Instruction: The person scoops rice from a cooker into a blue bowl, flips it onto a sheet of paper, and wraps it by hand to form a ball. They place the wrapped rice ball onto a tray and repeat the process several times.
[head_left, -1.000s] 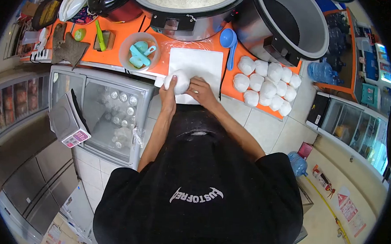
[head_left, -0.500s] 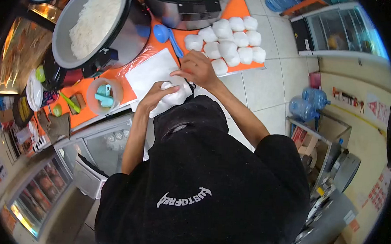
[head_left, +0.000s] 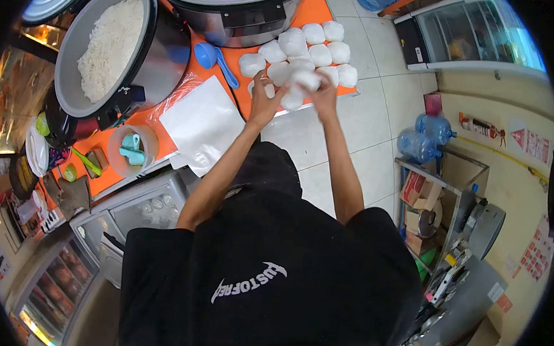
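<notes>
White paper-wrapped rice packets sit bunched at the right end of the orange table. My right hand grips one wrapped rice packet, slightly smeared by motion, over the front of the bunch. My left hand has its fingers curved round another packet at the front left of the bunch, its thumb pointing toward the packets beside it. A stack of white wrapping paper lies left of my left hand.
A large open cooker of white rice stands at the left, with a second cooker behind the packets. Between them and the paper lies a blue scoop. A clear tub holds turquoise scoops. Tiled floor begins past the table's edge.
Both hands have moved from the paper stack to the bunch, bringing the wrapped packet along. The paper now lies flat and uncovered. The whole view has shifted slightly.
</notes>
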Motion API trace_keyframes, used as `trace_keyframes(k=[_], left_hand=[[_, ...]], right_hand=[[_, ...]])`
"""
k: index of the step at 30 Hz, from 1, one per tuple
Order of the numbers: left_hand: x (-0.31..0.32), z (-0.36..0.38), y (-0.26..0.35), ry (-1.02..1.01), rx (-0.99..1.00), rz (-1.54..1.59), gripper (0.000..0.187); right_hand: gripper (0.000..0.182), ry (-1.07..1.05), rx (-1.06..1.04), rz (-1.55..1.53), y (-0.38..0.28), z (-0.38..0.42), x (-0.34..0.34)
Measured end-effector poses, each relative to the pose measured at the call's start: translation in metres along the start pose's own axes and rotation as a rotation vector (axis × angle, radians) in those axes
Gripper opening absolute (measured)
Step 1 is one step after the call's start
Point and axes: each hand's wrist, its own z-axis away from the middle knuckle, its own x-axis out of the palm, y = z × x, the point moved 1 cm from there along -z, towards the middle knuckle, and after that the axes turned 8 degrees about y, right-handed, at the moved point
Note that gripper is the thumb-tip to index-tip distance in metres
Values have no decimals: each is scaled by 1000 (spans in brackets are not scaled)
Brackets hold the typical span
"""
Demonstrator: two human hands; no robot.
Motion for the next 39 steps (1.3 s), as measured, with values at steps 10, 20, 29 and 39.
trace_keyframes(k=[10,20,29,39], left_hand=[[-180,52,-152,181,-54,-224,38],[-199,75,-185,-124,15,-805,67],[-209,41,-178,-95,-69,-862,80],[-324,-12,-65,686,300,245,141]], right_hand=[[68,520,-119,1052,75,-205,23],[18,-259,-706,542,45,-7,238],[32,-482,150,405,40,16,199],[43,-621,-883,999,-230,-11,445]])
